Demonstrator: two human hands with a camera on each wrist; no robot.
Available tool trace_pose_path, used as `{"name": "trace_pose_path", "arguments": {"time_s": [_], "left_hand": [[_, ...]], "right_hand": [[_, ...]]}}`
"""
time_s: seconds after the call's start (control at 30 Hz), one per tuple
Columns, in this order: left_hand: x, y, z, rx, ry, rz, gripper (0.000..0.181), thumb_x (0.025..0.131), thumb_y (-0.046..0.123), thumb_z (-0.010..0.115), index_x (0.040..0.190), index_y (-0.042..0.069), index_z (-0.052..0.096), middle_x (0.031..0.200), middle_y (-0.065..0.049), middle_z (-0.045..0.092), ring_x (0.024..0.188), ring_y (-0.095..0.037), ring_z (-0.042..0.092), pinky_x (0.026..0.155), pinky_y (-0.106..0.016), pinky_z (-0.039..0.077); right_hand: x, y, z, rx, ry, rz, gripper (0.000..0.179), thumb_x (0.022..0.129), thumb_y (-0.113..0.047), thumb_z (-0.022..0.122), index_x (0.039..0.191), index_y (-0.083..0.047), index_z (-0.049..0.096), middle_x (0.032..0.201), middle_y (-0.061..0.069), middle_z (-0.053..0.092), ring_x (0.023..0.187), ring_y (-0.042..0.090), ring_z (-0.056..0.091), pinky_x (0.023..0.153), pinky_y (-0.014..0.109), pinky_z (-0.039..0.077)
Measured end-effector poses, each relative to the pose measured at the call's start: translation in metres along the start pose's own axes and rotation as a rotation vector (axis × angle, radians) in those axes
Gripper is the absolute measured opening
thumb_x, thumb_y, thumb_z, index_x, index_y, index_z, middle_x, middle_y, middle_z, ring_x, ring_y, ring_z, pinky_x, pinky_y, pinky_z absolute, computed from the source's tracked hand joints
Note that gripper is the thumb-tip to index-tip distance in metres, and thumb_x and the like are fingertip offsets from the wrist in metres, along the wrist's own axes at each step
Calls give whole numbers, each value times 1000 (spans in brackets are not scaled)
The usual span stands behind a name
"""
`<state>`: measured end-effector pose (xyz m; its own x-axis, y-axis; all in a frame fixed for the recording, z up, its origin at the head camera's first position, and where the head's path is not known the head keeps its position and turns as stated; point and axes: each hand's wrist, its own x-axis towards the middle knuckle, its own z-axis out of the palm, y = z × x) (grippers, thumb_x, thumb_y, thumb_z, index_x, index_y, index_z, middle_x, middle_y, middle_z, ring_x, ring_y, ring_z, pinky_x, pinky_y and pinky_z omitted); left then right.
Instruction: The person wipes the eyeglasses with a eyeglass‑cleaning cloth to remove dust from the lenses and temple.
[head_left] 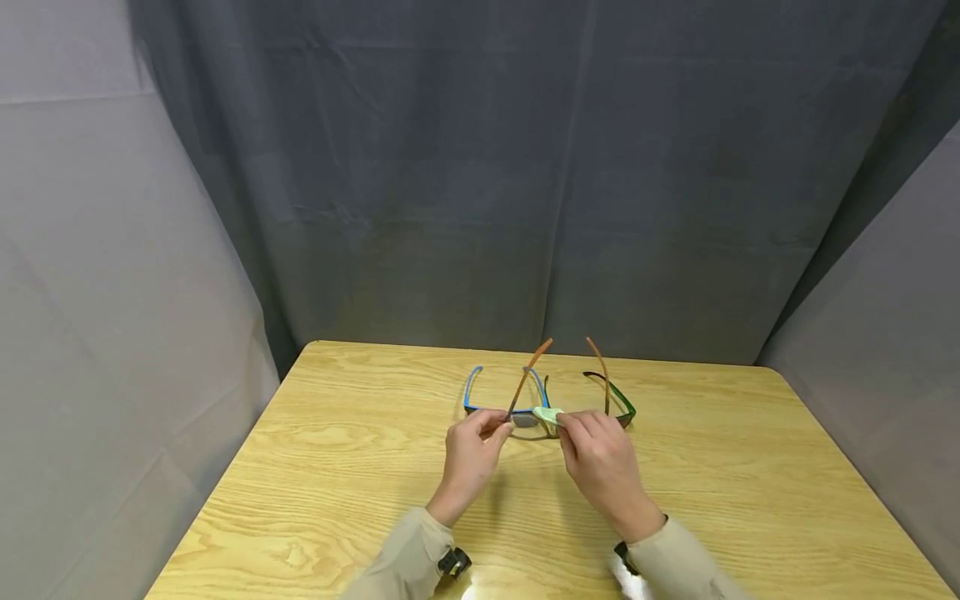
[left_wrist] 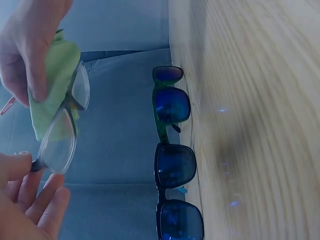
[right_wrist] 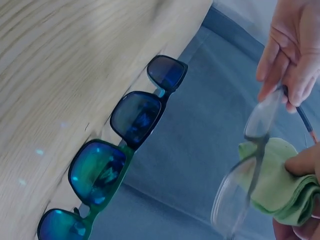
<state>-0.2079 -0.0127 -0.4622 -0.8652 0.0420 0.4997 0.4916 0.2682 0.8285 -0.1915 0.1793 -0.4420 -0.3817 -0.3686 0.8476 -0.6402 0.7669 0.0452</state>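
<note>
My left hand (head_left: 472, 454) pinches a pair of clear-lensed eyeglasses (left_wrist: 59, 145) at one front corner, by the hinge. The dark frame is held above the table, its orange-brown temples (head_left: 536, 354) unfolded and pointing away from me. In my right hand (head_left: 600, 458) is a folded light-green cloth (right_wrist: 280, 180), gripped between thumb and fingers. That cloth lies at the inner side of the glasses, around the bridge, and shows through the lens in both wrist views.
Beyond the hands, two pairs of sunglasses stand side by side on the wooden table (head_left: 337, 450): blue-templed sunglasses (right_wrist: 137, 119) on the left and green-framed sunglasses (right_wrist: 97, 170) on the right. A dark grey curtain (head_left: 450, 208) hangs behind the table, with pale cloth on both sides.
</note>
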Motion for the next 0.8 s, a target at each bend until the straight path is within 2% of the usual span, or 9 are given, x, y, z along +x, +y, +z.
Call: {"name": "trace_pose_path", "arguments": {"time_s": [0.13,0.27,0.4,0.5,0.6,0.8], "left_hand": [[-1,1,3,-9,7,23,13,84,3,70,97,-1,70,88,-6,69,78,-14,66,71,-23,54],[0,3,4,-45,4,-18,14,84,4,70,97,-2,69,89,-7,69,78,-14,67,69,-22,54],[1,3,3,-74,11,-78,14,85,6,70,97,-1,69,90,-8,70,78,-14,68,68,-21,54],[2,3,1,-76,24,-87,15,85,9,70,97,-1,70,89,-9,70,77,-15,68,68,-22,54],[2,3,-1,-81,32,-79,19,85,12,70,97,-2,70,90,-10,70,78,-16,68,68,-22,54],[2,3,-2,-89,46,-45,19,85,11,70,97,-4,69,91,-12,70,79,-21,69,69,-25,55]], "right_hand": [[-1,-3,3,-3,-70,-12,23,95,-14,51,90,-1,69,81,9,66,76,28,61,69,43,49],[-3,-5,3,11,-160,-32,8,87,-7,63,91,-2,69,86,10,65,82,29,61,77,44,49],[-4,-4,2,23,-241,-65,25,72,2,73,96,-2,69,98,14,65,94,33,61,83,46,49],[-6,-3,0,38,-290,-94,39,67,6,70,105,-1,68,107,18,63,102,36,58,85,46,48],[-7,-2,-2,51,-327,-109,47,67,9,67,113,1,65,114,19,61,108,37,54,89,47,47],[-10,-1,-3,62,-363,-117,47,76,8,66,122,3,60,125,17,58,119,37,49,96,49,41]]}}
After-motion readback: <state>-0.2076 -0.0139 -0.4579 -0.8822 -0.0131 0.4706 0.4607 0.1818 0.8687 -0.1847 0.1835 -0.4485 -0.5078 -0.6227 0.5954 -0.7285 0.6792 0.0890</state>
